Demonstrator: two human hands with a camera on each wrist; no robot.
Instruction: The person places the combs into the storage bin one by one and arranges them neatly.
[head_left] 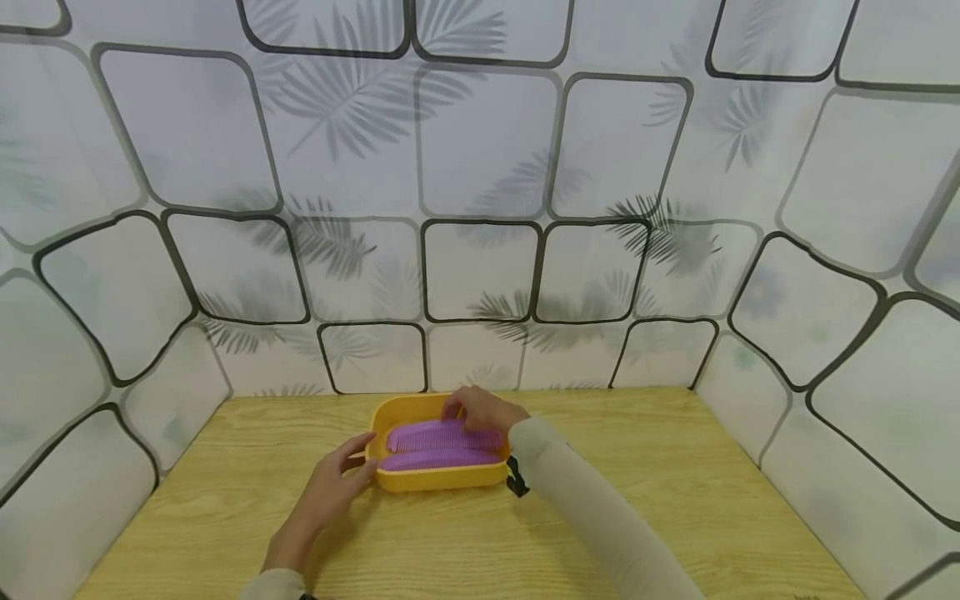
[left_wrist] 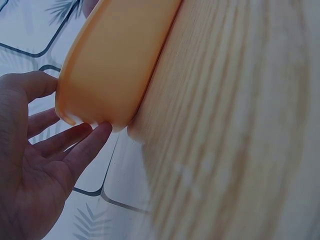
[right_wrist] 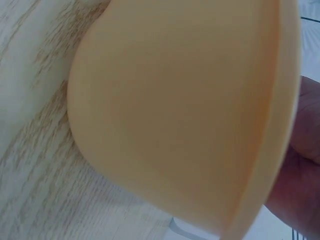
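Note:
Two purple combs lie lengthwise in a yellow plastic tray (head_left: 442, 479), the near comb (head_left: 438, 459) in front of the far comb (head_left: 427, 435). My left hand (head_left: 330, 487) grips the tray's left end, its thumb at the front corner and its fingers against the end wall. In the left wrist view, the left hand's fingertips (left_wrist: 102, 131) touch the outer side of the tray (left_wrist: 115, 60). Over the tray's back right part, my right hand (head_left: 483, 410) holds the far comb with bent fingers. The tray's wall (right_wrist: 175, 110) hides most of that hand in the right wrist view.
The tray stands on a wood-grain table (head_left: 442, 542) near its back edge. A patterned white covering (head_left: 480, 275) with dark outlines and leaf prints rises behind the table and along both sides. A black strap piece (head_left: 516, 477) hangs at the right wrist, beside the tray.

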